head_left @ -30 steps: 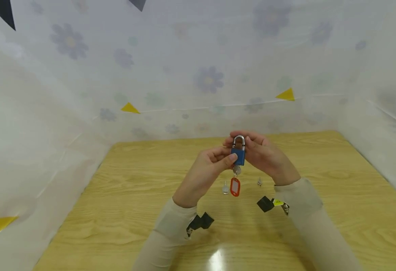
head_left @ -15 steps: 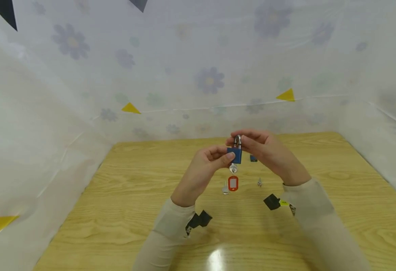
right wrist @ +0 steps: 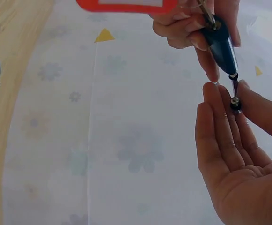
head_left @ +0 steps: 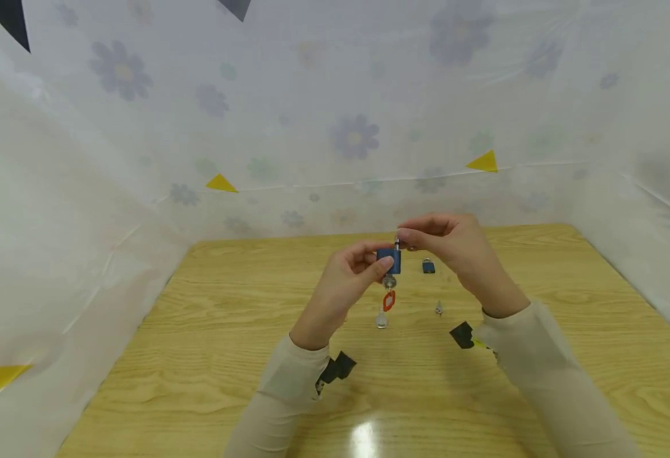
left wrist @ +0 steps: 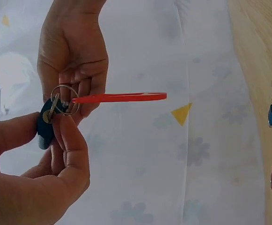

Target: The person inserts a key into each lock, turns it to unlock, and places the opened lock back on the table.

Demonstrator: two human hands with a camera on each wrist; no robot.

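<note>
Head view: I see my left hand [head_left: 348, 280] pinching the blue padlock [head_left: 389, 259] body above the wooden table [head_left: 209, 343], hands close together at the lock. My right hand [head_left: 455, 245] pinches the shackle [head_left: 397, 243] at its top. A key [head_left: 389, 282] sits in the lock's underside, with an orange tag [head_left: 389, 300] dangling from it. On the table: a second blue padlock [head_left: 429, 266], a loose silver key [head_left: 382, 318], another small key [head_left: 439, 308].

Left wrist view: thumb and fingers curl round the padlock [left wrist: 45, 125]; key ring [left wrist: 64, 99] and orange tag [left wrist: 119, 97] stick out sideways. The right hand [left wrist: 72, 51] is behind, touching the lock.

Right wrist view: the right hand [right wrist: 238, 154] has its fingertips closed on the shackle [right wrist: 234, 91], palm otherwise open. The left hand [right wrist: 192, 23] grips the padlock [right wrist: 221, 47]. Whether the shackle is latched, I can't tell.
</note>
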